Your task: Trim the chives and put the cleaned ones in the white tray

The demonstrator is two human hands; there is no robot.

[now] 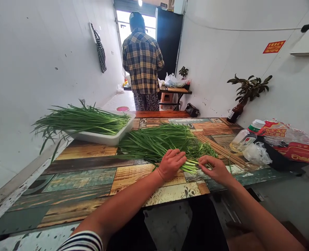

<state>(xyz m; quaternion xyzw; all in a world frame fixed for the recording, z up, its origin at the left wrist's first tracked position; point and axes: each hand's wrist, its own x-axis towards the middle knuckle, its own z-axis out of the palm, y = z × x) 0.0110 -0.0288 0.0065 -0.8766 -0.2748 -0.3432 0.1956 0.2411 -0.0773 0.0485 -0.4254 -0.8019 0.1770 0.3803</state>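
A loose pile of green chives [159, 141] lies across the patterned table [86, 181], pale stem ends toward me. My left hand [171, 163] rests palm down on the stem ends, fingers together and curled over them. My right hand [215, 168] pinches a few stems at the right side of the pile. A bundle of thin bamboo skewers [219, 150] lies just right of the chives. A white tray [104, 137] at the left holds more chives [83, 120].
At the right stand a clear bottle with a white cap [244, 137], crumpled plastic [256, 153] and red printed bags [293, 143]. A potted plant [244, 94] stands against the right wall. A person in a plaid shirt [142, 61] stands with their back to me at a far table.
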